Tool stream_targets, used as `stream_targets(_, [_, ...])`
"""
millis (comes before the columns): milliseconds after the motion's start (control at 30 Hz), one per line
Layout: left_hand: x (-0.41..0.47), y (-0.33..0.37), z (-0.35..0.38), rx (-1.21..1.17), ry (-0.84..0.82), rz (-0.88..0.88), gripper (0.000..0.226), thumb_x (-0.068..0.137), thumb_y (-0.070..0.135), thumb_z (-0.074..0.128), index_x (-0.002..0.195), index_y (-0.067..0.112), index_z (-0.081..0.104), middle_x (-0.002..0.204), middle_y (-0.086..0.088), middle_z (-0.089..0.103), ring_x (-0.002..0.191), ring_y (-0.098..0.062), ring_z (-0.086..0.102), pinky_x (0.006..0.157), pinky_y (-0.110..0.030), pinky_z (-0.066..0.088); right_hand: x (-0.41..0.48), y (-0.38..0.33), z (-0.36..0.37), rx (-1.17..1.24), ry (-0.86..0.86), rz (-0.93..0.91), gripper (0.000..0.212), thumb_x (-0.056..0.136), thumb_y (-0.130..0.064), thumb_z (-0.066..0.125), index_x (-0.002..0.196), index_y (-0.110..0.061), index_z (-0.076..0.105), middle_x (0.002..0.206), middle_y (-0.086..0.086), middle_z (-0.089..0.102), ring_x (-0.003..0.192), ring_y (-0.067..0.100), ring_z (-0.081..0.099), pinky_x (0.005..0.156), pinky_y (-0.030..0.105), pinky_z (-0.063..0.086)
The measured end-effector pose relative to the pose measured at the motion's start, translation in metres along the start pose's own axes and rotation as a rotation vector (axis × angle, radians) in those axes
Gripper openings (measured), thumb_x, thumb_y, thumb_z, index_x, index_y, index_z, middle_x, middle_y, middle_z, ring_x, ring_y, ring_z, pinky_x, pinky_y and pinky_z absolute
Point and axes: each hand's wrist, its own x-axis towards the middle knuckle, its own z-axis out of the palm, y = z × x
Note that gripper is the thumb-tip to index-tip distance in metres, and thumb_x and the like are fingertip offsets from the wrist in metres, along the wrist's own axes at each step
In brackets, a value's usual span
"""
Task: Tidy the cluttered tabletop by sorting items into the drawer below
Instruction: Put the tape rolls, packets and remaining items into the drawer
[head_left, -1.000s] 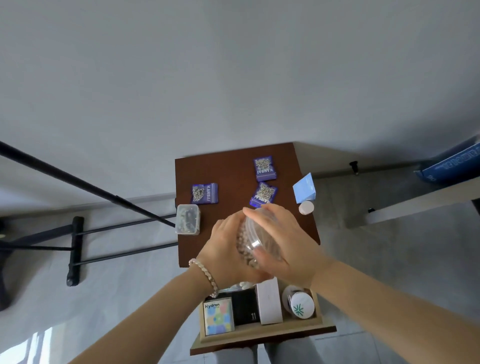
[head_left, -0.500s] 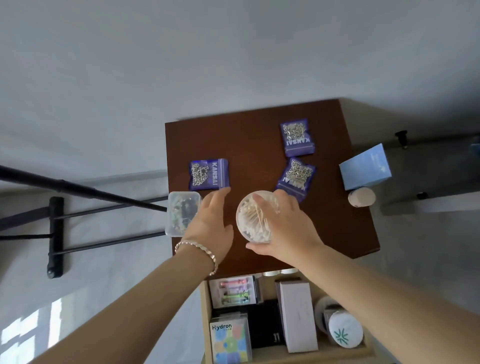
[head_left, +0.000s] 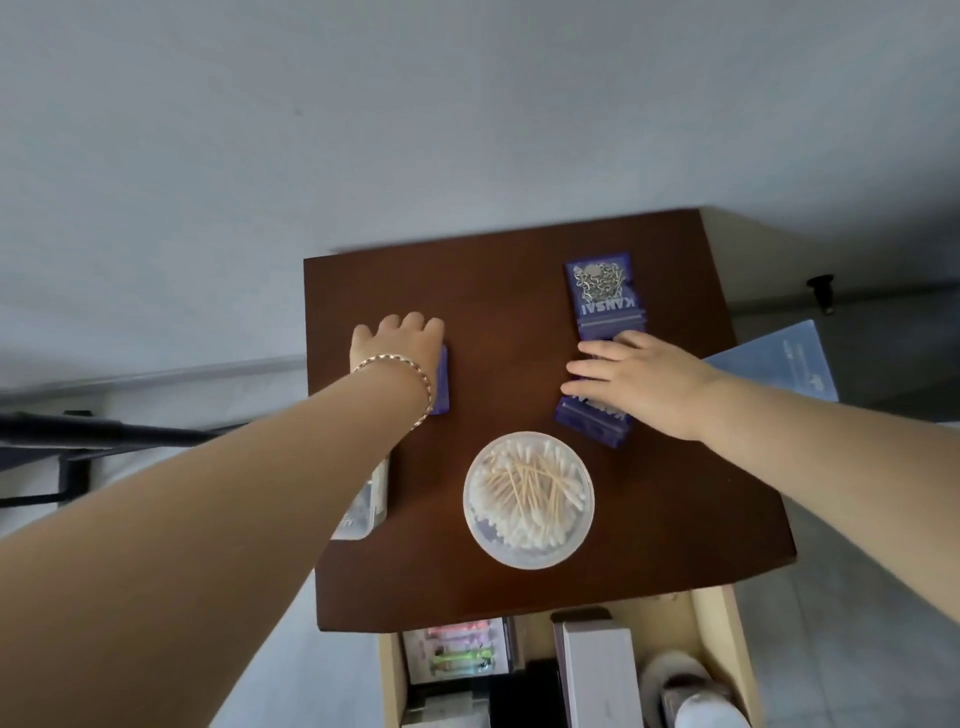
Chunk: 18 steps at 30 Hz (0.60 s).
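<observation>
Now right hand (head_left: 644, 384) has left tub (head_left: 528, 499) for packet (head_left: 592, 421).

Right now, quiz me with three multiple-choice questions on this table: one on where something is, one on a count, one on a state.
1. Where does the round clear plastic tub of cotton swabs stand?
A. on the floor
B. on the brown wooden tabletop
C. on a chair

2. How many purple packets lie on the tabletop?
A. one
B. three
C. five

3. The wooden drawer below is:
A. shut
B. open, with things inside
C. open and bare

Answers:
1 B: brown wood shows all round the tub.
2 B: one lies under the left hand, one under the right hand, and one lies free.
3 B: a white box shows inside it.
</observation>
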Motion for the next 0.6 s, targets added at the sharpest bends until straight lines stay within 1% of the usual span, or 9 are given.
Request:
stream_targets(67, [0.006,-0.002,0.009,0.083,-0.032,-0.003,0.071,0.075,0.018,0.072,0.134,0.021,0.033,0.137,-0.001,0.040,0.130,-0.024,0.036,0.103,-0.041,0.029,0.007,-0.003,0.009,0.018,0.049,0.013,0.057,0.092,-0.004,0.044,0.142,-0.024,0.026,0.149,0.001,0.026,0.140,0.022,0.018,0.113,0.036,0.017])
stream_targets(133, [0.010,-0.003,0.018,0.108,-0.006,-0.004,0.065,0.077,0.018,0.070,0.132,0.021,0.035,0.131,-0.002,0.044,0.124,-0.023,0.043,0.103,-0.040,0.029,0.012,-0.001,0.013,0.008,0.115,0.042,0.051,0.086,-0.002,0.050,0.133,-0.019,0.038,0.134,0.003,0.039,0.127,0.024,0.033,0.109,0.035,0.022])
stream_targets(233, [0.009,-0.004,0.026,0.116,0.047,0.001,0.052,0.078,0.015,0.066,0.124,0.018,0.042,0.124,-0.004,0.047,0.117,-0.024,0.048,0.098,-0.036,0.034,0.012,0.007,0.014,0.120,0.050,0.052,0.036,0.083,-0.012,0.061,0.118,-0.017,0.051,0.114,0.000,0.049,0.110,0.021,0.046,0.095,0.030,0.031])
stream_targets(300, [0.008,-0.004,0.024,0.053,0.025,-0.022,0.039,0.080,0.016,0.064,0.116,0.015,0.049,0.117,-0.006,0.048,0.104,-0.026,0.055,0.088,-0.032,0.039,0.006,0.014,0.012,0.443,0.112,0.148,0.031,0.078,-0.031,0.070,0.101,-0.013,0.059,0.097,-0.001,0.049,0.096,0.021,0.051,0.077,0.030,0.036])
stream_targets(367, [0.006,-0.004,0.018,-0.130,0.016,-0.067,0.023,0.083,0.019,0.062,0.104,0.015,0.054,0.111,-0.007,0.046,0.090,-0.028,0.057,0.075,-0.032,0.039,0.006,0.018,0.006,0.870,0.322,0.345,0.035,0.073,-0.034,0.075,0.090,-0.006,0.063,0.090,0.002,0.053,0.086,0.019,0.053,0.067,0.028,0.033])
stream_targets(433, [0.004,-0.003,0.011,-0.366,0.071,-0.105,0.013,0.087,0.023,0.059,0.091,0.016,0.049,0.105,-0.007,0.046,0.083,-0.027,0.052,0.070,-0.032,0.038,0.018,0.027,0.003,1.210,0.559,0.577,0.034,0.073,-0.029,0.077,0.092,-0.002,0.069,0.090,0.009,0.065,0.084,0.020,0.060,0.068,0.026,0.038])
stream_targets(467, [0.001,-0.002,0.007,-0.467,0.104,-0.109,0.014,0.089,0.024,0.058,0.087,0.017,0.045,0.101,-0.006,0.047,0.082,-0.025,0.049,0.070,-0.033,0.038,0.027,0.033,0.003,1.282,0.586,0.693,0.036,0.074,-0.029,0.076,0.096,-0.002,0.070,0.095,0.012,0.068,0.088,0.022,0.062,0.072,0.026,0.042])
stream_targets(533, [-0.006,0.001,0.001,-0.628,0.186,-0.099,0.019,0.089,0.022,0.056,0.079,0.019,0.041,0.087,-0.001,0.049,0.080,-0.025,0.048,0.070,-0.033,0.038,0.048,0.042,0.005,1.190,0.446,0.892,0.047,0.076,-0.039,0.072,0.108,-0.005,0.066,0.110,0.016,0.064,0.104,0.028,0.058,0.086,0.033,0.045])
stream_targets(600, [-0.017,0.003,-0.006,-0.716,0.263,-0.081,0.024,0.089,0.022,0.056,0.073,0.023,0.039,0.077,0.003,0.047,0.076,-0.023,0.047,0.068,-0.031,0.034,0.064,0.041,0.009,1.052,0.261,1.054,0.057,0.078,-0.047,0.068,0.118,-0.007,0.058,0.121,0.014,0.057,0.114,0.032,0.050,0.096,0.039,0.040])
